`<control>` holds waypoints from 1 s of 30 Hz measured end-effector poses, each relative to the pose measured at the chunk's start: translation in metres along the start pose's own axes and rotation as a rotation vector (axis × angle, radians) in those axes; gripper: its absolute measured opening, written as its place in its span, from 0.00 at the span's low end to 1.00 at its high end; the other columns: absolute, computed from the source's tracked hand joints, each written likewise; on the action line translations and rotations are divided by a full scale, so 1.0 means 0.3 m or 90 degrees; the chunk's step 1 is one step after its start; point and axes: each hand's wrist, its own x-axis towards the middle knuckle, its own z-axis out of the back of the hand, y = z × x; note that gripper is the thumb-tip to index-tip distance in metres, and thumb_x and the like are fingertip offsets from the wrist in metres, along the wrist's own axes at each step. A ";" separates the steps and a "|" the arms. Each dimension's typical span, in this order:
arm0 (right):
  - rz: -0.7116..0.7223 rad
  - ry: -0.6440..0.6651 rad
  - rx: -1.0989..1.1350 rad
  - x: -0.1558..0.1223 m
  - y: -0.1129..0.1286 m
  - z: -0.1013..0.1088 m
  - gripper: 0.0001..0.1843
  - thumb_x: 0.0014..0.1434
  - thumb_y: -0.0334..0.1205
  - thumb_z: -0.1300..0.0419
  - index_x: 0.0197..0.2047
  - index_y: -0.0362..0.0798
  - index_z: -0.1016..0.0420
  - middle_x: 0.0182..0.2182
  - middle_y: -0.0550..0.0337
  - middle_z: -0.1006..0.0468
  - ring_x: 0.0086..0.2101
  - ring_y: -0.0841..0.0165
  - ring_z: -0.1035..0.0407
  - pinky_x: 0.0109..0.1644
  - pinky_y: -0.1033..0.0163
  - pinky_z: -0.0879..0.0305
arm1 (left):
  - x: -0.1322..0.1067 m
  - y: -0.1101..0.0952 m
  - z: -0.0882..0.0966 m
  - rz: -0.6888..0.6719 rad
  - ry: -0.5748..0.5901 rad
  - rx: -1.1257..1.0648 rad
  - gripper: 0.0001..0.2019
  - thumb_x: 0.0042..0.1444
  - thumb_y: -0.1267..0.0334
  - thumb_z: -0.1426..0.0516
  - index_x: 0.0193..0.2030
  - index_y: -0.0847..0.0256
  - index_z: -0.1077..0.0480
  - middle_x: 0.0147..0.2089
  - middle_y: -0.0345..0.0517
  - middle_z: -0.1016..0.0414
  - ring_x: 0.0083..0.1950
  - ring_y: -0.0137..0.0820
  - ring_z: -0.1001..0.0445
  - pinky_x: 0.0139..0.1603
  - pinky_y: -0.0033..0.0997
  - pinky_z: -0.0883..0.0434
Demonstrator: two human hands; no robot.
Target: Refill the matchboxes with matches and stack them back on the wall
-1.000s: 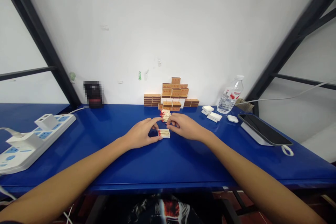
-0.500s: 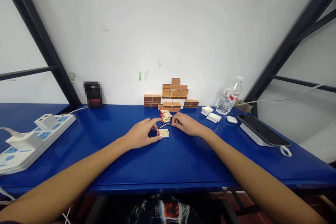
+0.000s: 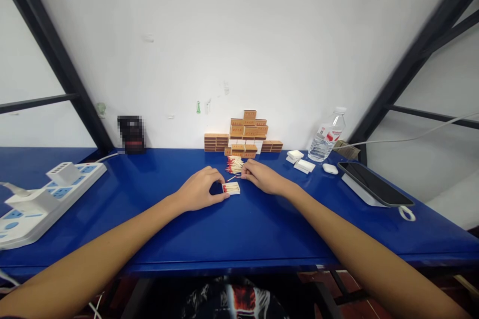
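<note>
My left hand (image 3: pixel 200 189) grips the near left end of a small white matchbox tray (image 3: pixel 232 192) between thumb and forefinger. Several red-headed matches lie side by side in the tray, which rests on the blue table. My right hand (image 3: pixel 264 178) is closed in a pinch at the right edge of a loose pile of matches (image 3: pixel 234 165). A match seems to stick out to the left from its fingertips, though the fingers hide most of it. One stray match (image 3: pixel 231 179) lies between pile and tray.
Behind the pile, stacked matchboxes (image 3: pixel 250 131) stand against the wall. White tray pieces (image 3: pixel 304 166), a water bottle (image 3: pixel 327 135), a white earbud case (image 3: pixel 330 169) and a phone (image 3: pixel 374 184) are on the right. A power strip (image 3: pixel 56 209) lies on the left.
My left forefinger has drawn back from the pile to the tray's corner. My right fingertips have shifted slightly left and stay pinched by the pile.
</note>
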 end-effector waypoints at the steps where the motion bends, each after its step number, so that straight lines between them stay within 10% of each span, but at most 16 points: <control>1: 0.016 -0.009 0.009 0.005 0.006 -0.005 0.05 0.70 0.34 0.44 0.40 0.47 0.29 0.39 0.57 0.30 0.37 0.66 0.33 0.44 0.63 0.37 | 0.000 0.001 -0.001 -0.002 0.000 -0.001 0.14 0.61 0.50 0.36 0.45 0.57 0.25 0.45 0.47 0.22 0.48 0.40 0.27 0.51 0.41 0.28; 8: 0.066 -0.005 0.010 0.031 0.037 -0.033 0.08 0.70 0.36 0.41 0.52 0.49 0.29 0.46 0.54 0.30 0.44 0.64 0.32 0.51 0.60 0.36 | 0.000 0.004 -0.004 -0.006 0.000 -0.012 0.13 0.62 0.51 0.36 0.46 0.57 0.25 0.45 0.47 0.22 0.48 0.40 0.26 0.51 0.41 0.28; 30: 0.070 0.042 0.006 -0.018 0.147 0.014 0.03 0.69 0.36 0.40 0.41 0.47 0.28 0.42 0.55 0.28 0.40 0.65 0.33 0.44 0.62 0.38 | 0.002 -0.001 0.002 -0.002 0.001 -0.005 0.14 0.62 0.49 0.37 0.43 0.58 0.26 0.42 0.46 0.24 0.45 0.39 0.27 0.46 0.39 0.29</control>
